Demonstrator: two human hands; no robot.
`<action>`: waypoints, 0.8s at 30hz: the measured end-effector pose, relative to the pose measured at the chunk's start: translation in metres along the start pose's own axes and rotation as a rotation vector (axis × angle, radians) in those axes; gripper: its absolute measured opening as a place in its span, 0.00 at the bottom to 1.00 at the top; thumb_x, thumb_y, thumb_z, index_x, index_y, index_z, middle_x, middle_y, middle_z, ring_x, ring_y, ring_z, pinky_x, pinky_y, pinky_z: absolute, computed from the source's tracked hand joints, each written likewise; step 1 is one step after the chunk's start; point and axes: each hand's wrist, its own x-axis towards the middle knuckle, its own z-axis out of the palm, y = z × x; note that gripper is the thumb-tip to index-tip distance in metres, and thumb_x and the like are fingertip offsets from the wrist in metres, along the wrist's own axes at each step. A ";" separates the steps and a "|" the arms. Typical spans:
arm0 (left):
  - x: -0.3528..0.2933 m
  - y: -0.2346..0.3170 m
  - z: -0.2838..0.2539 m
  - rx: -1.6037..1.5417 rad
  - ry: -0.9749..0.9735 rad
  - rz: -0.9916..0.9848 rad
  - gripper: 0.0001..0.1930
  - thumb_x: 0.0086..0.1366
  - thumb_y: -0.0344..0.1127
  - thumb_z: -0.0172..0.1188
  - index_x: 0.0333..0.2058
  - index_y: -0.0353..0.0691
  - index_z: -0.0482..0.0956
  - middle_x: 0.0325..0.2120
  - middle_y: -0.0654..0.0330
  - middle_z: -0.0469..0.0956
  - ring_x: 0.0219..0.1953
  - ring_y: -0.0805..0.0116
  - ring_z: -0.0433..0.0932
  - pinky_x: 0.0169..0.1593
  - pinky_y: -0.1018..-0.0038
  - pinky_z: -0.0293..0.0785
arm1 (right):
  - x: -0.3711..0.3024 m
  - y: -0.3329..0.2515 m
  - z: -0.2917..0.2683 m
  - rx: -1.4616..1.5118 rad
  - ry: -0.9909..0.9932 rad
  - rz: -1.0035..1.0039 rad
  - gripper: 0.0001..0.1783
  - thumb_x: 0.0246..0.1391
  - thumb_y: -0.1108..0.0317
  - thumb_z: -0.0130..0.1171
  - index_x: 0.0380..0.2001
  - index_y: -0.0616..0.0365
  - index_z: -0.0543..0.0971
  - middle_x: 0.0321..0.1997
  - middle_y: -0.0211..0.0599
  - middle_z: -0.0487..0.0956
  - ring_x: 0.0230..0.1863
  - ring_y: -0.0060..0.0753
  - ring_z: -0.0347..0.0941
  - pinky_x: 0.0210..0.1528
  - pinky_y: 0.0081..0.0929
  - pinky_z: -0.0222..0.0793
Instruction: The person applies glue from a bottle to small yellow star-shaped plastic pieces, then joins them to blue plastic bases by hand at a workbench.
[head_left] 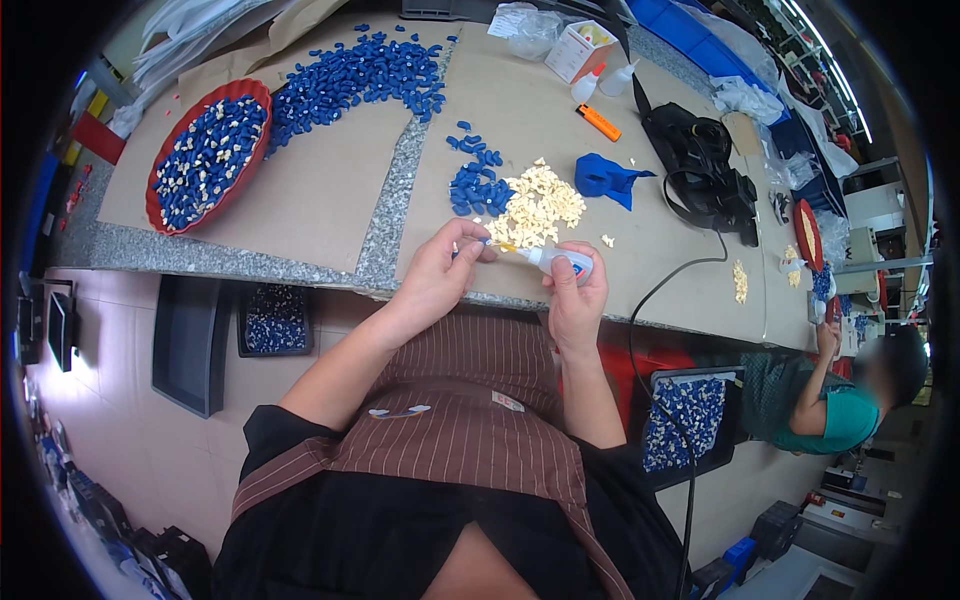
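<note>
Brown paper (310,190) is covering most of the speckled stone tabletop (392,190) I am looking down on. Toward the right, a person in a green top (835,415) is raising a hand to the table's edge. On the far left, a broad heap of blue pieces (365,75) is spreading over the paper, and just nearer, a red scalloped bowl (155,208) is holding blue and cream pieces mixed together. To the right, a black strapped device (700,165) is lying with its cable trailing over the near edge. Below that edge, a black tray (690,425) is holding more of both colours.

At the near middle, I am bending the left hand (440,268) into a pinch, its fingertips almost meeting on a small blue piece (487,242) that they are mostly hiding. I am closing the right hand (577,300) around a white squeeze bottle (558,262), thumb pressing its side, and its thin nozzle is pointing left, close to the left fingertips. Just beyond, a cream pile (540,203) is touching a smaller blue pile (478,188) on its left. Farther right, a crumpled blue scrap (607,178) is resting, with an orange stick (599,123) lying beyond it.
</note>
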 end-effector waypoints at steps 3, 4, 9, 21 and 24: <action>0.000 0.000 0.000 0.064 0.006 0.021 0.07 0.63 0.29 0.41 0.40 0.38 0.63 0.29 0.60 0.73 0.16 0.85 0.58 0.19 0.87 0.57 | 0.000 -0.002 0.002 -0.027 0.011 -0.001 0.11 0.50 0.69 0.54 0.35 0.63 0.67 0.32 0.30 0.67 0.26 0.16 0.63 0.29 0.12 0.60; 0.000 0.001 0.000 0.077 0.003 0.031 0.07 0.63 0.29 0.41 0.40 0.39 0.63 0.29 0.61 0.73 0.16 0.85 0.58 0.19 0.87 0.57 | 0.000 -0.003 0.002 -0.027 0.011 -0.001 0.11 0.50 0.69 0.54 0.35 0.63 0.67 0.32 0.30 0.67 0.26 0.16 0.63 0.29 0.12 0.60; 0.000 -0.001 0.000 0.079 0.004 0.034 0.07 0.63 0.29 0.41 0.40 0.38 0.63 0.29 0.61 0.73 0.16 0.85 0.58 0.19 0.87 0.57 | 0.002 -0.002 0.002 -0.019 -0.023 -0.015 0.10 0.50 0.69 0.54 0.33 0.62 0.67 0.31 0.30 0.67 0.26 0.16 0.62 0.29 0.12 0.59; 0.000 -0.002 0.000 0.108 0.007 0.046 0.07 0.63 0.29 0.42 0.39 0.38 0.63 0.28 0.61 0.73 0.17 0.85 0.58 0.19 0.87 0.57 | 0.001 0.000 0.002 -0.001 -0.027 0.016 0.10 0.50 0.70 0.54 0.34 0.62 0.67 0.29 0.30 0.68 0.25 0.15 0.62 0.28 0.12 0.59; 0.000 -0.002 0.000 0.123 0.012 0.051 0.07 0.63 0.29 0.42 0.39 0.38 0.63 0.28 0.61 0.73 0.17 0.85 0.59 0.19 0.87 0.57 | -0.001 0.003 0.001 0.035 -0.018 0.035 0.11 0.50 0.69 0.54 0.34 0.62 0.67 0.29 0.30 0.69 0.25 0.15 0.62 0.28 0.12 0.59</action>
